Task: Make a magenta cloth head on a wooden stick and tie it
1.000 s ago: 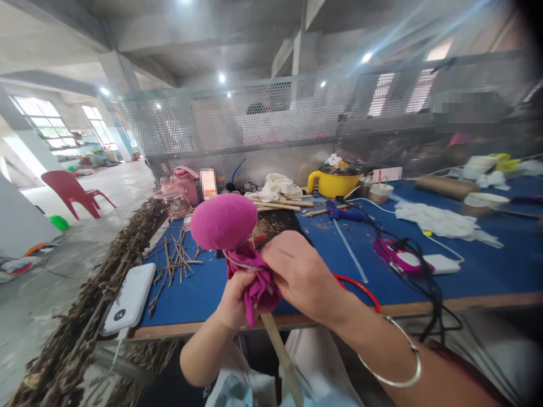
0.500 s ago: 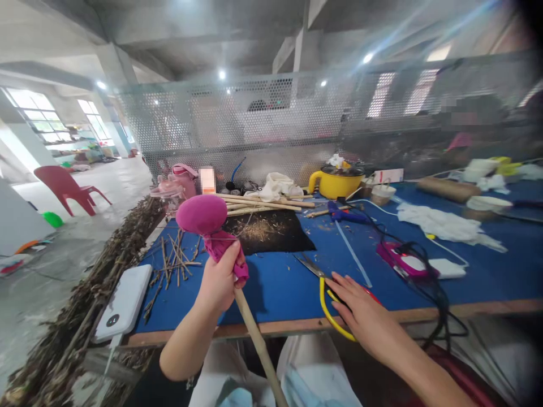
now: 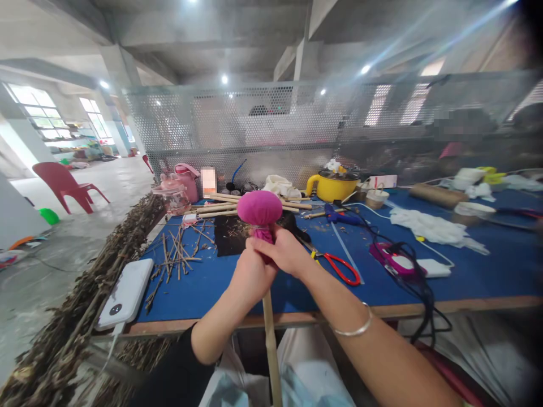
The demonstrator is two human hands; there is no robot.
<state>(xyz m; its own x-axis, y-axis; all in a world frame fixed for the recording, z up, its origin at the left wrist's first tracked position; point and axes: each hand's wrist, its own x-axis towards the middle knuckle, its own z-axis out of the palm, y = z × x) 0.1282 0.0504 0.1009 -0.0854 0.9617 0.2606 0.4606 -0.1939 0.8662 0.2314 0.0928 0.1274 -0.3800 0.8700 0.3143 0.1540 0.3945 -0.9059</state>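
A magenta cloth-covered round head (image 3: 259,207) tops a pale wooden stick (image 3: 270,339) that runs down between my legs. My left hand (image 3: 254,268) is closed around the stick and the gathered cloth just below the head. Pressed against it, my right hand (image 3: 291,249) has its fingers closed on the same cloth neck; the fingertips are partly hidden. To the right on the blue table lies a red-handled cutting tool (image 3: 343,270), with a bit of yellow handle beside it, partly behind my right forearm.
Thin twigs (image 3: 176,254) and a white power bank (image 3: 126,295) lie at left. Behind are wooden sticks (image 3: 218,207), a black mat (image 3: 229,237) and a yellow pot (image 3: 337,185). A blue glue gun (image 3: 339,215), magenta device (image 3: 392,263) and black cables (image 3: 428,297) lie at right.
The cloth-covered head moved right to the middle and stands more upright. My right hand left the yellow-handled tool on the table and joined my left at the cloth neck.
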